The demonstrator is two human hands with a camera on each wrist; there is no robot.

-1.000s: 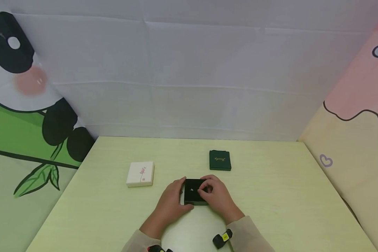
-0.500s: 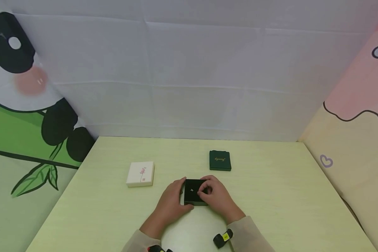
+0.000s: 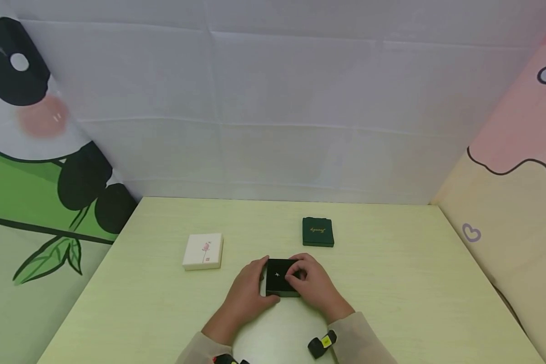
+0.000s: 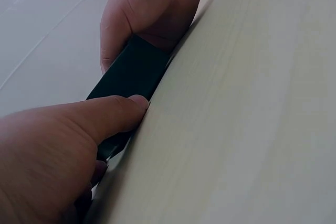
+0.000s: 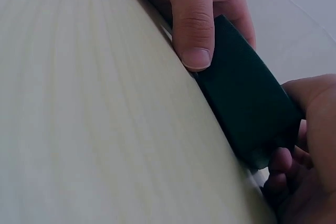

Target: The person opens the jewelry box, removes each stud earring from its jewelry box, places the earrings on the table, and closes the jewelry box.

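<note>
Between both hands on the table (image 3: 391,283) is a small dark green jewelry box (image 3: 281,292) with a black inside. A tiny silver star-shaped piece (image 3: 277,274) shows on the black. My left hand (image 3: 250,290) grips the box's left side, its thumb along the front wall. At the right end, my right hand (image 3: 317,288) has thumb and index finger brought together over the black inside; whether something thin is between them is hidden. In the left wrist view, the left thumb (image 4: 123,111) lies on the green wall. The right wrist view shows curled right fingers (image 5: 282,162) beside the box's end.
A dark green lid (image 3: 318,232) with gold lettering lies behind the right hand. To the left sits a white box (image 3: 202,252) with a pink flower print. A white cloth backdrop (image 3: 273,126) rises at the table's far edge, with printed panels on both sides.
</note>
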